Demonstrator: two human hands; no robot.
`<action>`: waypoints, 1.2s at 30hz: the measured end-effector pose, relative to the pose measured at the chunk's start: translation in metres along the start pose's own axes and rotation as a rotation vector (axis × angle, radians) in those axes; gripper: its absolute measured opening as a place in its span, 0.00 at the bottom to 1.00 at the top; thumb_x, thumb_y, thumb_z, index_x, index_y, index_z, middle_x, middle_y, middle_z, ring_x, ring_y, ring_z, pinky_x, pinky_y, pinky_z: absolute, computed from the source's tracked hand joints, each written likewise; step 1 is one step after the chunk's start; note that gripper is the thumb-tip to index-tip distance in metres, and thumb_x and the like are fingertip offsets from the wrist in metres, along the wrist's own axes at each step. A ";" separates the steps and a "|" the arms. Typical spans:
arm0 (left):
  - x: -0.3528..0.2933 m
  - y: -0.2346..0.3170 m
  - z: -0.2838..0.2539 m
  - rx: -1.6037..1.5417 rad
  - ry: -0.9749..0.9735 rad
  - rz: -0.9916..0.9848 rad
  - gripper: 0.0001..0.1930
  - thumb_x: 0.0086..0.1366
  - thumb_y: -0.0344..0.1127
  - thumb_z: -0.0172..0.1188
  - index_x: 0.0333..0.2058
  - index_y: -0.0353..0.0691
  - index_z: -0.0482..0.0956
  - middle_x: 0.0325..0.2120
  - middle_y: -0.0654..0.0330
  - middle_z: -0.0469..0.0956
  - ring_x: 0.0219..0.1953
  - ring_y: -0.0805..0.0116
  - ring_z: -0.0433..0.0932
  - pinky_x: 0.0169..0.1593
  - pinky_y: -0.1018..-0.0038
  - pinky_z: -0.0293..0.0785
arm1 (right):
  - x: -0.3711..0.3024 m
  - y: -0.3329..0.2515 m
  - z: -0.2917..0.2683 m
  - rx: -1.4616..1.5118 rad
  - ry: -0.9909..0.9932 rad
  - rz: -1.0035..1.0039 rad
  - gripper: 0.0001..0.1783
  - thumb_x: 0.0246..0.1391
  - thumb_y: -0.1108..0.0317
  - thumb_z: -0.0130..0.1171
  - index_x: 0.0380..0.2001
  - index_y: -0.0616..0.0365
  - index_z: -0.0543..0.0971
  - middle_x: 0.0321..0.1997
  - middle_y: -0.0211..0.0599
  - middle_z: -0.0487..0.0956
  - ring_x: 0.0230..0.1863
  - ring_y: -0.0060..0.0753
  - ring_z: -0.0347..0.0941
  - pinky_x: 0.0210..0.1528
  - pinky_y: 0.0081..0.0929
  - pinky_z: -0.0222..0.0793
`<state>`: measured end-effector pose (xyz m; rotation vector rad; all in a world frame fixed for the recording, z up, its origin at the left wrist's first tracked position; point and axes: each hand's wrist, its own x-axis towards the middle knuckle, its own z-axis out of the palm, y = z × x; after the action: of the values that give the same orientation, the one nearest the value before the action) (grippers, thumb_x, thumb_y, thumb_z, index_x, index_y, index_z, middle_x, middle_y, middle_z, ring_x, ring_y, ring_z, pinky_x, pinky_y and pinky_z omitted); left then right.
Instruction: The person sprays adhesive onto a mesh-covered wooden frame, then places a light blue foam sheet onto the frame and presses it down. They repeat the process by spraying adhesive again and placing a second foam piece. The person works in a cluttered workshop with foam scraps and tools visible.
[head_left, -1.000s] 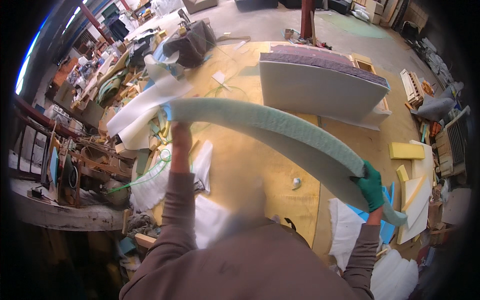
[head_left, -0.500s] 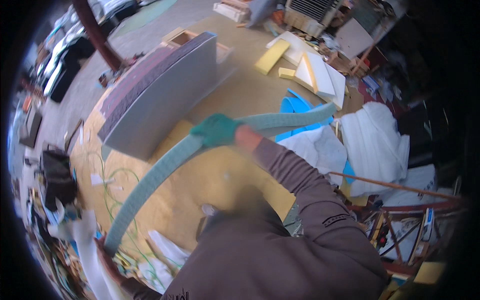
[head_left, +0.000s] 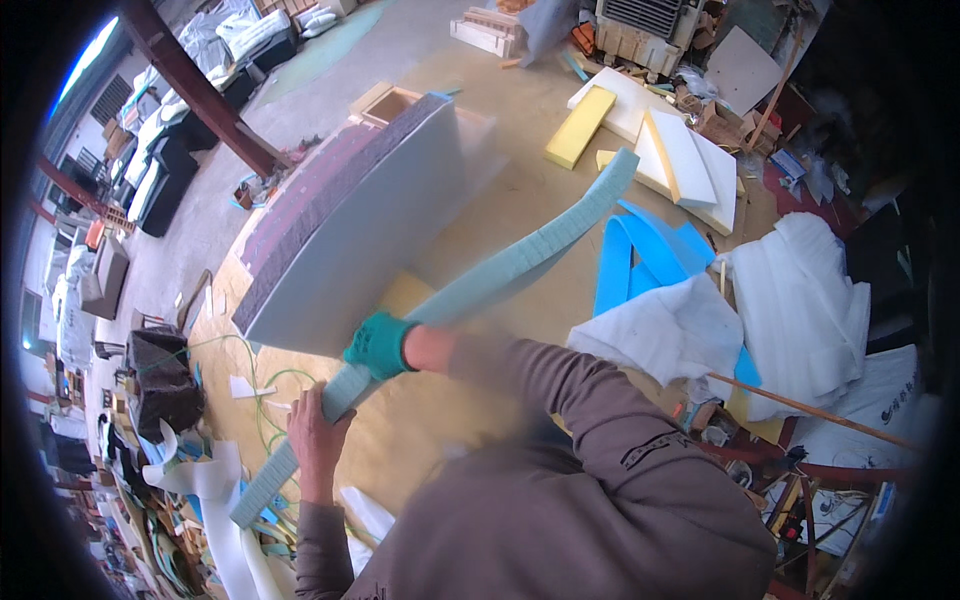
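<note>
A long pale green foam strip (head_left: 510, 258) runs diagonally over the table, its far end raised and curving up to the right. My right hand (head_left: 379, 345), in a green glove, is closed around the strip's middle part. Bare, my left hand (head_left: 316, 436) grips the strip lower down, close beside the gloved one. A short end of the strip sticks out below the left hand. Just beyond my hands stands a large grey-faced panel (head_left: 370, 225) with a mottled purple-grey edge.
Blue foam sheets (head_left: 640, 255) and white batting (head_left: 800, 300) lie at the right. Yellow (head_left: 582, 127) and white foam blocks (head_left: 690, 160) rest farther back. A thin green hose (head_left: 262, 385) winds over the wooden tabletop (head_left: 480, 380) at left. A reddish post (head_left: 200, 90) rises at far left.
My left hand has moved up along the strip towards the right hand. The right hand has shifted down and left. The strip's far end now points higher.
</note>
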<state>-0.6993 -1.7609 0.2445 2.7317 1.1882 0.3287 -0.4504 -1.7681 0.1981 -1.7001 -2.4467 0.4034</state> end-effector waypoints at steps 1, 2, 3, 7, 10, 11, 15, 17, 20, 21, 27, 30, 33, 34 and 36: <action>0.007 0.000 0.001 -0.048 0.001 -0.028 0.34 0.45 0.35 0.81 0.54 0.40 0.79 0.44 0.51 0.82 0.49 0.45 0.79 0.54 0.55 0.75 | -0.006 0.006 -0.005 0.070 0.030 -0.018 0.28 0.48 0.49 0.68 0.52 0.46 0.83 0.54 0.40 0.86 0.54 0.47 0.84 0.57 0.46 0.76; 0.013 -0.005 0.000 -0.101 0.004 -0.036 0.31 0.46 0.33 0.80 0.51 0.38 0.80 0.43 0.50 0.81 0.49 0.44 0.79 0.53 0.56 0.75 | -0.018 0.016 -0.011 0.135 0.052 -0.032 0.32 0.48 0.45 0.69 0.55 0.46 0.82 0.55 0.40 0.86 0.55 0.48 0.84 0.58 0.46 0.75; 0.015 -0.014 -0.004 -0.158 0.001 -0.057 0.28 0.46 0.31 0.80 0.48 0.36 0.81 0.42 0.49 0.81 0.48 0.44 0.80 0.53 0.57 0.75 | -0.031 0.026 -0.017 0.212 0.089 -0.055 0.36 0.48 0.42 0.70 0.58 0.47 0.81 0.57 0.40 0.85 0.55 0.48 0.83 0.60 0.47 0.73; -0.016 -0.067 -0.044 -0.184 0.080 -0.148 0.21 0.48 0.25 0.74 0.44 0.36 0.82 0.38 0.51 0.82 0.43 0.48 0.80 0.50 0.62 0.76 | -0.111 0.104 -0.047 0.205 0.300 -0.036 0.50 0.44 0.29 0.70 0.65 0.48 0.77 0.65 0.39 0.78 0.69 0.43 0.72 0.71 0.48 0.58; -0.036 -0.097 -0.083 -0.122 0.079 -0.225 0.20 0.49 0.23 0.71 0.44 0.34 0.82 0.39 0.50 0.81 0.43 0.49 0.80 0.52 0.63 0.75 | -0.165 0.154 -0.071 -0.055 0.217 0.202 0.49 0.46 0.29 0.67 0.66 0.49 0.76 0.68 0.41 0.76 0.70 0.42 0.71 0.72 0.48 0.58; -0.041 -0.100 -0.096 -0.131 0.067 -0.263 0.20 0.49 0.22 0.70 0.44 0.34 0.82 0.39 0.49 0.81 0.44 0.49 0.79 0.52 0.63 0.75 | -0.176 0.168 -0.079 -0.057 0.197 0.191 0.47 0.48 0.32 0.67 0.66 0.49 0.76 0.69 0.43 0.75 0.70 0.43 0.71 0.72 0.49 0.59; -0.025 -0.092 -0.128 -0.058 0.023 -0.355 0.22 0.49 0.26 0.74 0.45 0.33 0.83 0.41 0.49 0.82 0.46 0.52 0.81 0.54 0.63 0.75 | -0.176 0.197 -0.099 0.168 -0.118 0.193 0.38 0.56 0.41 0.63 0.64 0.51 0.77 0.69 0.49 0.76 0.68 0.50 0.73 0.71 0.51 0.63; -0.014 -0.078 -0.143 -0.057 0.005 -0.237 0.24 0.49 0.27 0.77 0.47 0.32 0.83 0.41 0.50 0.82 0.46 0.54 0.81 0.55 0.64 0.75 | -0.158 0.203 -0.114 0.158 -0.024 0.234 0.45 0.45 0.48 0.74 0.67 0.49 0.76 0.53 0.49 0.85 0.58 0.58 0.80 0.64 0.45 0.72; 0.008 -0.050 -0.175 -0.077 0.031 -0.411 0.21 0.51 0.27 0.74 0.45 0.32 0.83 0.34 0.57 0.81 0.39 0.65 0.79 0.50 0.68 0.75 | -0.145 0.228 -0.148 -0.011 0.389 0.162 0.44 0.47 0.50 0.76 0.67 0.53 0.75 0.62 0.50 0.81 0.63 0.55 0.76 0.67 0.45 0.70; 0.012 -0.041 -0.189 -0.086 0.057 -0.472 0.20 0.51 0.27 0.74 0.44 0.32 0.83 0.32 0.59 0.81 0.37 0.68 0.78 0.49 0.69 0.75 | -0.147 0.240 -0.157 -0.087 0.602 0.157 0.40 0.52 0.52 0.73 0.66 0.54 0.76 0.63 0.50 0.80 0.63 0.53 0.76 0.67 0.44 0.69; 0.011 -0.042 -0.348 -0.109 0.221 -0.303 0.17 0.62 0.39 0.66 0.45 0.32 0.84 0.35 0.62 0.80 0.39 0.72 0.76 0.47 0.71 0.73 | -0.180 0.304 -0.079 0.657 1.856 0.554 0.25 0.73 0.64 0.59 0.65 0.69 0.72 0.66 0.43 0.75 0.65 0.36 0.71 0.67 0.36 0.67; 0.001 -0.088 -0.374 -0.316 0.379 -0.399 0.24 0.66 0.48 0.67 0.50 0.33 0.82 0.41 0.59 0.80 0.42 0.70 0.76 0.48 0.71 0.73 | -0.124 0.261 0.018 1.960 1.539 0.502 0.33 0.76 0.47 0.46 0.71 0.61 0.69 0.72 0.40 0.71 0.69 0.40 0.69 0.76 0.39 0.58; -0.003 -0.157 -0.362 -0.322 0.185 -0.759 0.29 0.71 0.54 0.65 0.56 0.34 0.80 0.45 0.58 0.79 0.45 0.69 0.76 0.49 0.72 0.73 | -0.063 0.189 0.035 2.437 0.678 -0.068 0.54 0.65 0.20 0.43 0.74 0.56 0.65 0.76 0.41 0.68 0.73 0.45 0.65 0.76 0.48 0.59; -0.007 -0.178 -0.334 -0.304 0.177 -0.748 0.29 0.72 0.56 0.64 0.55 0.33 0.81 0.44 0.58 0.80 0.45 0.69 0.76 0.49 0.71 0.74 | -0.052 0.170 0.022 2.471 0.608 -0.207 0.52 0.66 0.22 0.45 0.74 0.56 0.64 0.75 0.40 0.69 0.73 0.43 0.65 0.75 0.45 0.60; -0.011 -0.208 -0.299 -0.277 0.024 -0.756 0.30 0.74 0.58 0.62 0.52 0.32 0.84 0.41 0.59 0.82 0.43 0.71 0.77 0.48 0.71 0.74 | -0.031 0.127 -0.015 2.253 0.612 -0.351 0.47 0.69 0.29 0.49 0.75 0.55 0.64 0.72 0.37 0.71 0.71 0.38 0.66 0.73 0.40 0.62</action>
<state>-0.9295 -1.6142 0.4865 1.8754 1.8882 0.3805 -0.3213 -1.7535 0.1760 -0.1664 -0.5543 1.3683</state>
